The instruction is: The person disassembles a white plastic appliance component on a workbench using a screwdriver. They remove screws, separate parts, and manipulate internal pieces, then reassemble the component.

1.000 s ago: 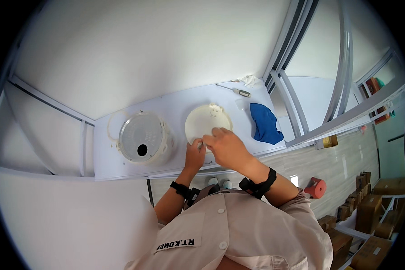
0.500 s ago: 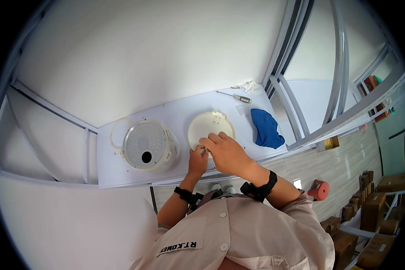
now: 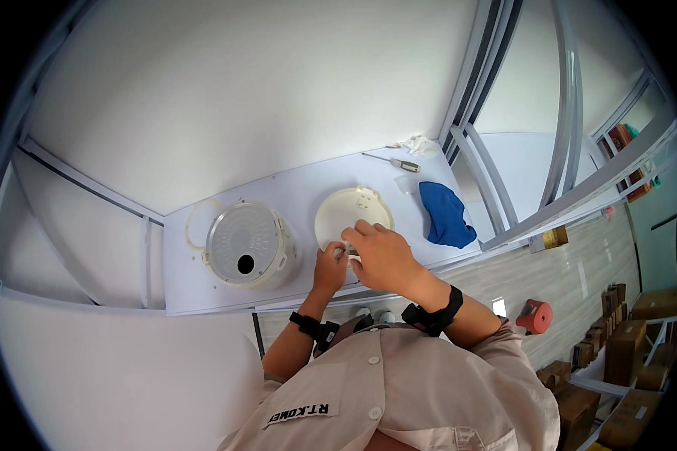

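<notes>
My left hand (image 3: 329, 267) is closed at the near edge of a round cream plastic lid (image 3: 342, 210). My right hand (image 3: 380, 255) curls over that same edge, its fingertips meeting those of my left hand on something small and pale that my fingers mostly hide. To the left stands a white round appliance body (image 3: 278, 263) with a metal disc on top (image 3: 237, 233), pierced by a dark round hole. A pale loop (image 3: 193, 228) lies beside it. Right of the lid is a folded blue cloth (image 3: 444, 214), and behind them a screwdriver (image 3: 405, 164).
The white worktop (image 3: 182, 295) has a wall behind it and metal frames (image 3: 489, 180) at the sides. A white crumpled cloth (image 3: 416, 145) lies at the back right corner. Below right are cardboard boxes (image 3: 624, 353) and a red roll (image 3: 535, 317) on the floor.
The whole view has shifted slightly, so the bench sits lower and further right. My fingers have moved a little at the lid's edge; the objects on the bench stay put.
</notes>
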`<state>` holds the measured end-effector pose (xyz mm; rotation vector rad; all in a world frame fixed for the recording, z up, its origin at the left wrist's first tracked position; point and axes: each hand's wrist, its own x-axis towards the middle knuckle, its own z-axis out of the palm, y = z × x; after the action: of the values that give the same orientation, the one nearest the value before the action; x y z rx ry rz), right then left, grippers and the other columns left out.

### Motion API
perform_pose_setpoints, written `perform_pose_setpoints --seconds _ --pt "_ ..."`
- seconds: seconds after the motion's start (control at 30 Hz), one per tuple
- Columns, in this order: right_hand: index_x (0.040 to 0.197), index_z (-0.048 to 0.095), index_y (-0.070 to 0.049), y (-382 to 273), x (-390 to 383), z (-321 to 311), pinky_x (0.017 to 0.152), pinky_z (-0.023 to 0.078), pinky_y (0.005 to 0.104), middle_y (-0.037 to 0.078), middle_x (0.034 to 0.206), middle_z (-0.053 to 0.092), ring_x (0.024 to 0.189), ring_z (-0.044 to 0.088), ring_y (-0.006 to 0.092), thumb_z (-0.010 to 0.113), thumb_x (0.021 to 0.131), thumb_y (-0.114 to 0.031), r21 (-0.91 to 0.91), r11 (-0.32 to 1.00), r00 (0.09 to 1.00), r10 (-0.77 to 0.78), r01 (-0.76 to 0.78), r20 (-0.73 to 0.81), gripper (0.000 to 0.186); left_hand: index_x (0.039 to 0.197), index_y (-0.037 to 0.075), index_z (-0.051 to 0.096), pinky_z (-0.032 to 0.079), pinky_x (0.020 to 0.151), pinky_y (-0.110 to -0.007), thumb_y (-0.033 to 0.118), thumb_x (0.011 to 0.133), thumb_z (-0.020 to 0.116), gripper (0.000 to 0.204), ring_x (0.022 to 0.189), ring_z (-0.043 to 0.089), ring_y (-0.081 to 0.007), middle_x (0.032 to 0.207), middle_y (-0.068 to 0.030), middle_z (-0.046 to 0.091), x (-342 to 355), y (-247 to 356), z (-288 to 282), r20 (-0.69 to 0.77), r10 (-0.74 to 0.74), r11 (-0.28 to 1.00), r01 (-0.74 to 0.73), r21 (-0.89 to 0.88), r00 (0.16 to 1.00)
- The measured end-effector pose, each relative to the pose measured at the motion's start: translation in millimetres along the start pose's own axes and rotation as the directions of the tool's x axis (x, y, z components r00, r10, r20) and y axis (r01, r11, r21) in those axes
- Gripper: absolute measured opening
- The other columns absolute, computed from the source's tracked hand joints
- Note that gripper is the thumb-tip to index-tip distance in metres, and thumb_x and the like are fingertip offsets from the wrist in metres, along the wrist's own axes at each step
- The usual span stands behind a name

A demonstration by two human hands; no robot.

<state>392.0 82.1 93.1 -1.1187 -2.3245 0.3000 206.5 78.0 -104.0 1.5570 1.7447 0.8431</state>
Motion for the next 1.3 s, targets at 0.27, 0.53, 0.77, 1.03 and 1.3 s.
perform_pose_setpoints --seconds 0.27,0.53,0.77,1.03,1.3 --pt "0.106 0.064 -0.006 22 -2 13 0.060 0.058 0.0443 0.018 0.094 0.064 0.075 0.071 0.0382 0.079 0.084 -0.025 -0.076 0.992 0.990 0.104 -0.098 0.094 0.033 0.123 0.014 0.067 0.052 0.095 -0.049 0.019 0.099 0.067 0.025 0.107 0.061 -0.0463 0.120 -0.0276 0.058 0 -2 1 0.001 0.045 0.999 -0.045 -0.010 0.999" --pt "0.114 0.067 -0.002 2 3 -15 0.067 0.058 0.0477 0.021 0.090 0.069 0.076 0.071 0.0415 0.072 0.091 -0.017 -0.125 0.948 0.925 0.315 -0.294 0.212 0.028 0.122 0.013 0.066 0.052 0.094 -0.050 0.017 0.098 0.066 0.024 0.105 0.061 -0.0471 0.119 -0.0286 0.057 -1 -2 -1 -0.008 0.089 0.996 -0.089 -0.004 0.996" --pt "0.121 0.067 -0.003 21 -1 -2 0.073 0.059 0.0480 0.022 0.094 0.069 0.084 0.071 0.0414 0.072 0.090 -0.010 0.116 0.991 0.994 0.053 -0.065 0.100 0.032 0.122 0.014 0.066 0.052 0.094 -0.051 0.015 0.097 0.065 0.024 0.106 0.061 -0.0490 0.121 -0.0276 0.057 -2 2 2 -0.032 0.071 0.997 -0.071 -0.008 0.997" --pt "0.121 0.066 -0.004 7 1 -14 0.077 0.057 0.0482 0.021 0.101 0.068 0.091 0.069 0.0418 0.076 0.087 -0.008 0.096 0.968 0.971 0.225 -0.232 0.079 0.036 0.122 0.014 0.066 0.051 0.095 -0.051 0.017 0.098 0.064 0.024 0.107 0.060 -0.0491 0.121 -0.0280 0.056 -1 -2 3 -0.043 0.079 0.997 -0.079 0.010 0.996" --pt "0.125 0.064 -0.004 31 0 1 0.074 0.057 0.0498 0.022 0.110 0.067 0.086 0.070 0.0429 0.075 0.090 -0.011 0.203 0.976 0.997 -0.078 0.075 0.006 0.038 0.122 0.013 0.066 0.050 0.097 -0.051 0.018 0.097 0.065 0.026 0.109 0.060 -0.0491 0.119 -0.0290 0.058 0 -3 5 -0.055 0.088 0.996 -0.088 0.001 0.995"
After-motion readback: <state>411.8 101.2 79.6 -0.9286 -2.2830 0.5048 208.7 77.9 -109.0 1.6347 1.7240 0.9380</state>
